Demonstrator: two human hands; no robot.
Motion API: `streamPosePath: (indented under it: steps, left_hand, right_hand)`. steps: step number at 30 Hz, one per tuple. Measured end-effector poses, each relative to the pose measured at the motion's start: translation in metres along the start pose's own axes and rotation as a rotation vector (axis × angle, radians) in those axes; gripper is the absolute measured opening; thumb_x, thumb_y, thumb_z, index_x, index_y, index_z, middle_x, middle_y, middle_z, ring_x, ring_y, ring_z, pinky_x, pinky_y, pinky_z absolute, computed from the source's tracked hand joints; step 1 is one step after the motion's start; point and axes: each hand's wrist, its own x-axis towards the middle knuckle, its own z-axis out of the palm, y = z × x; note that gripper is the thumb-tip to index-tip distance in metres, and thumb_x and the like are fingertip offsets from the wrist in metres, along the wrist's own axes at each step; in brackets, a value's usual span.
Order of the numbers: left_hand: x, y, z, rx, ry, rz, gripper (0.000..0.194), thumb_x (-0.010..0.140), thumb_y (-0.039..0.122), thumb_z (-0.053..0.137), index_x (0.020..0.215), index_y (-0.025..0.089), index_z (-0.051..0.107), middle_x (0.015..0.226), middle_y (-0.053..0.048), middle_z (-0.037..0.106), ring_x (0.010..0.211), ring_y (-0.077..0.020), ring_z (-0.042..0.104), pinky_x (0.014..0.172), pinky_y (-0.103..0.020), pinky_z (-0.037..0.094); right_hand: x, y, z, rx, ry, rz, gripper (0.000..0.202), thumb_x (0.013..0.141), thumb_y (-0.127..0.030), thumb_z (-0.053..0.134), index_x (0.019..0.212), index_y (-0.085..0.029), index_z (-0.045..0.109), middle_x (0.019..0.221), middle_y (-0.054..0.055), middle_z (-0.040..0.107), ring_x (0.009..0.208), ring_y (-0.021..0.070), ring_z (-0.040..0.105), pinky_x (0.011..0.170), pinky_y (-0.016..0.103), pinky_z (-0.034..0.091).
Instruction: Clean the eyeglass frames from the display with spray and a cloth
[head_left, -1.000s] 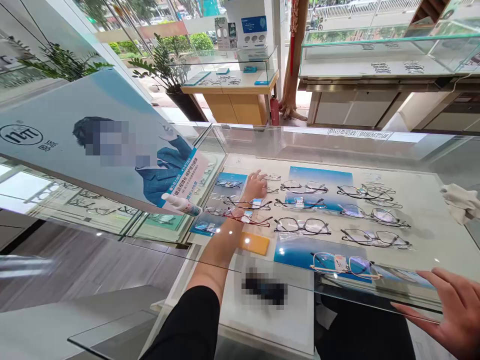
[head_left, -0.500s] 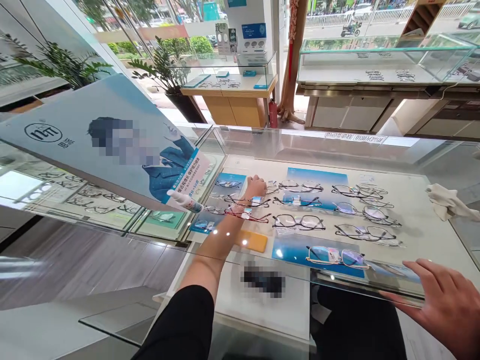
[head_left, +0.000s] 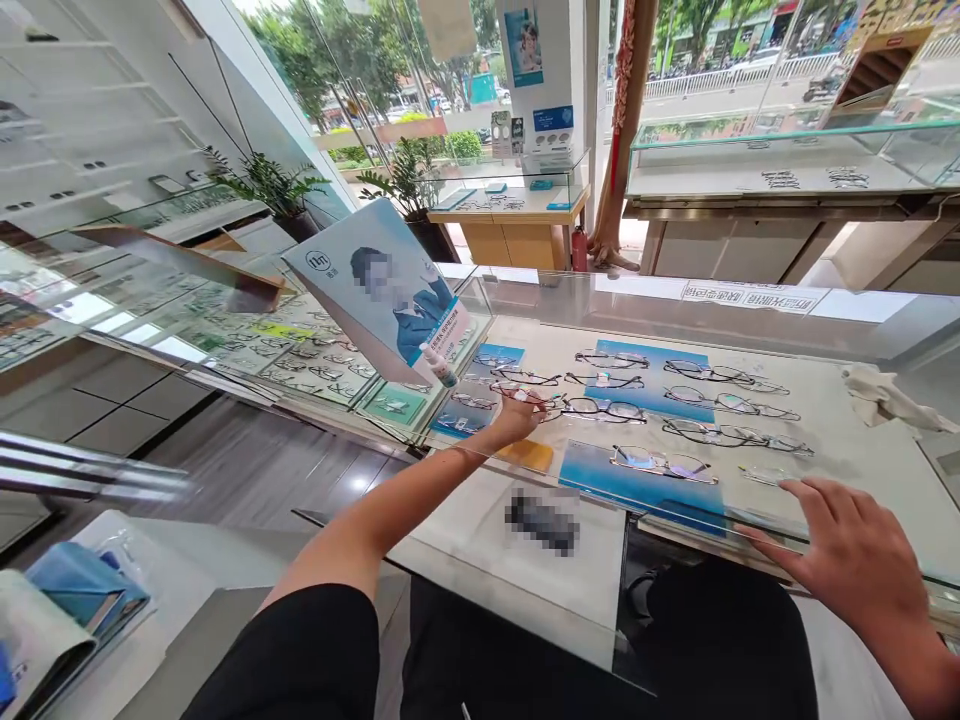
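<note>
My left hand (head_left: 519,415) is inside the glass display case, its fingers closed at the red-framed glasses (head_left: 504,391), beside the dark round glasses (head_left: 603,409). My right hand (head_left: 851,535) rests at the case's front edge with fingers spread, holding nothing, close to a pair of clear glasses (head_left: 765,475). Gold-framed glasses (head_left: 664,464) lie on the front blue card (head_left: 600,480). An orange case (head_left: 527,455) sits below my left wrist. More dark-framed glasses (head_left: 712,373) stand in rows behind.
A tilted advertising board (head_left: 337,290) and a small white bottle (head_left: 439,366) stand on the left. A crumpled cloth (head_left: 889,395) lies at the right. A blurred dark object (head_left: 541,522) is on the white surface in front.
My left hand has drawn back from the rear row toward the front, to the red-framed glasses. The view has shifted, showing more on the left. My right hand stays at the case edge.
</note>
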Motion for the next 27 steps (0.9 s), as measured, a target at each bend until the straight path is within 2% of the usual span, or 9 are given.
streamPosePath:
  steps: [3,8,11,14,17,20,24,27]
  left_hand:
    - [-0.046,0.005,-0.012,-0.03,-0.151,0.001,0.015,0.094,0.031,0.071,0.096,0.023,0.083,0.118,-0.011,0.08,0.12,-0.0322,0.062,0.108,-0.05,0.041]
    - [-0.113,0.018,-0.04,-0.062,-0.386,0.058,0.008,0.085,0.037,0.084,0.088,0.029,0.084,0.103,-0.004,0.081,0.114,-0.0295,0.068,0.101,-0.04,0.047]
    - [-0.139,0.033,-0.062,-0.125,-0.488,0.193,0.006,0.091,0.038,0.08,0.09,0.033,0.084,0.107,-0.001,0.082,0.116,-0.0271,0.069,0.099,-0.037,0.046]
    - [-0.153,0.05,-0.088,-0.19,-0.492,0.356,0.007,0.093,0.038,0.081,0.088,0.033,0.083,0.106,-0.001,0.083,0.113,-0.0267,0.07,0.092,-0.036,0.046]
    - [-0.154,0.063,-0.125,-0.259,-0.461,0.512,0.006,0.094,0.039,0.082,0.09,0.034,0.083,0.105,0.001,0.083,0.106,-0.0224,0.071,0.089,-0.034,0.048]
    - [-0.139,0.067,-0.173,-0.288,-0.417,0.602,0.012,0.099,0.043,0.076,0.093,0.035,0.083,0.108,0.002,0.082,0.106,-0.0205,0.07,0.093,-0.033,0.049]
    - [-0.094,0.061,-0.236,-0.205,-0.325,0.514,0.024,0.103,0.048,0.068,0.095,0.031,0.083,0.118,-0.001,0.08,0.116,-0.0236,0.067,0.105,-0.038,0.047]
    - [-0.046,0.048,-0.26,-0.115,-0.308,0.423,0.023,0.098,0.046,0.072,0.094,0.027,0.084,0.121,-0.002,0.08,0.117,-0.0254,0.066,0.111,-0.043,0.044]
  right_hand:
    - [0.0,0.002,0.003,-0.007,0.018,-0.013,0.076,0.099,-0.078,0.057,0.134,-0.011,0.064,0.122,0.022,0.073,0.102,0.0383,0.065,0.087,0.047,0.045]
    - [-0.002,0.004,0.008,-0.008,0.017,-0.029,0.084,0.098,-0.084,0.051,0.133,-0.009,0.065,0.121,0.022,0.071,0.101,0.038,0.063,0.085,0.047,0.044]
    - [-0.002,0.003,0.006,0.004,0.019,-0.019,0.084,0.098,-0.084,0.049,0.134,-0.01,0.066,0.122,0.022,0.071,0.102,0.0381,0.063,0.085,0.047,0.043]
    - [-0.001,0.002,0.003,0.015,0.018,-0.015,0.085,0.099,-0.084,0.045,0.135,-0.01,0.066,0.122,0.022,0.071,0.102,0.0386,0.062,0.083,0.047,0.043]
    - [0.0,0.002,0.002,0.009,0.01,-0.011,0.085,0.1,-0.084,0.043,0.134,-0.008,0.066,0.123,0.022,0.07,0.102,0.0381,0.062,0.083,0.047,0.043]
    - [0.0,0.001,0.002,0.006,0.003,-0.01,0.084,0.101,-0.083,0.043,0.135,-0.01,0.064,0.123,0.022,0.07,0.103,0.0379,0.062,0.083,0.046,0.044]
    - [-0.001,0.001,0.004,-0.006,0.007,-0.014,0.082,0.101,-0.083,0.045,0.137,-0.012,0.062,0.124,0.021,0.071,0.105,0.0382,0.062,0.084,0.046,0.043]
    - [-0.002,0.001,0.006,-0.019,0.008,-0.02,0.082,0.1,-0.082,0.048,0.137,-0.01,0.062,0.124,0.022,0.071,0.104,0.0376,0.062,0.084,0.046,0.044]
